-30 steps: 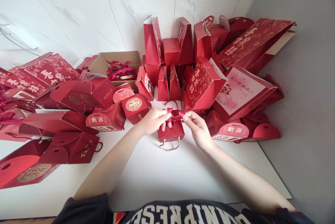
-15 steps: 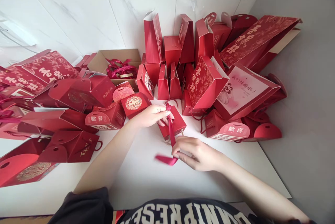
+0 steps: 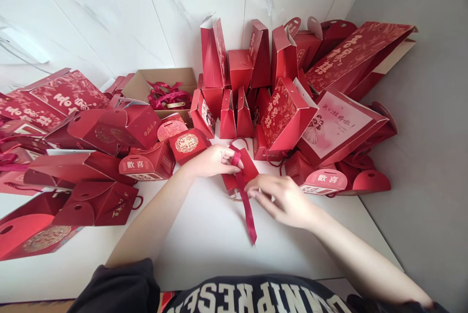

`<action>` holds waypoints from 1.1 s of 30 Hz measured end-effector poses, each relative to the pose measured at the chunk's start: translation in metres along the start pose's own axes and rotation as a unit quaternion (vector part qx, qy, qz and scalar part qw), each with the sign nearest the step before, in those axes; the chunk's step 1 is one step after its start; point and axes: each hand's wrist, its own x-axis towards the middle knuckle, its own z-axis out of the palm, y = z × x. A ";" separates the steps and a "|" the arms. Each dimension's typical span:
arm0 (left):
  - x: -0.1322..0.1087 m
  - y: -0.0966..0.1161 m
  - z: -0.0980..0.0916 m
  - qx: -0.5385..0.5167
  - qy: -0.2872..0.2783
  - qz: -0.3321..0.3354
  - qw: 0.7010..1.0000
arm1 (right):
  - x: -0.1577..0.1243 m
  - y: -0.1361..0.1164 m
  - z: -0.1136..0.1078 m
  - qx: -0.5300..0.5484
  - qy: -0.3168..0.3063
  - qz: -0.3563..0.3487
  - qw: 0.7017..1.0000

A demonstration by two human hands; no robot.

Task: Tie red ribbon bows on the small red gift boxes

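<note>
Tiles (veined) (image 3: pixel 204 6), grey wall (image 3: pixel 431 132); white table (image 3: pixel 204 240)

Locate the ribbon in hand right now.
Head view, just below centre: the ribbon is held in the left hand, crosses the small red box and trails over the white table, just left of the right hand.

Readable markings, clock positions from view centre.
2 o'clock: long bag (image 3: pixel 360 54), “吾家有囍”. 3 o'clock: pink-panel bag (image 3: pixel 343 120), “我们结婚啦!”. 4 o'clock: flap box (image 3: pixel 325 180), “歡喜”. 9 o'clock: emblem box (image 3: pixel 187 145), “乔迁之喜”. 6 o'clock: shirt (image 3: pixel 252 296), inverted letters including “NIPRESE”.
</note>
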 end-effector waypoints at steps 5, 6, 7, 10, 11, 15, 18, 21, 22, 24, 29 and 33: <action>-0.003 0.007 0.004 0.067 0.020 0.000 0.998 | 0.024 0.026 0.000 0.018 0.076 0.024 0.997; -0.004 0.009 0.004 0.094 0.025 0.002 0.995 | 0.028 0.031 0.003 0.031 0.071 0.015 0.997; -0.004 0.011 0.005 0.124 0.031 0.006 0.992 | 0.032 0.036 0.005 0.042 0.064 0.008 0.997; -0.007 0.015 0.007 0.212 0.059 0.029 0.975 | 0.038 0.043 0.011 0.043 0.048 -0.009 0.998; -0.008 0.015 0.008 0.237 0.073 0.037 0.968 | 0.039 0.044 0.012 0.035 0.046 -0.012 0.998; -0.013 0.009 0.021 0.311 0.160 0.066 0.935 | 0.037 0.043 0.013 0.003 0.054 -0.010 0.998; -0.015 -0.003 0.036 0.349 0.246 0.099 0.899 | 0.035 0.041 0.016 -0.011 0.073 -0.005 0.997; -0.014 -0.017 0.050 0.360 0.323 0.135 0.865 | 0.033 0.040 0.020 -0.008 0.096 0.008 0.995; -0.014 -0.020 0.052 0.353 0.336 0.147 0.860 | 0.033 0.040 0.021 -0.004 0.104 0.014 0.994; -0.014 -0.025 0.054 0.330 0.346 0.163 0.863 | 0.033 0.041 0.020 0.011 0.114 0.021 0.993; -0.017 -0.027 0.048 0.266 0.349 0.142 0.887 | 0.035 0.044 0.016 0.089 0.104 0.031 0.990; -0.016 -0.028 0.044 0.240 0.350 0.131 0.896 | 0.036 0.043 0.017 0.082 0.122 0.033 0.989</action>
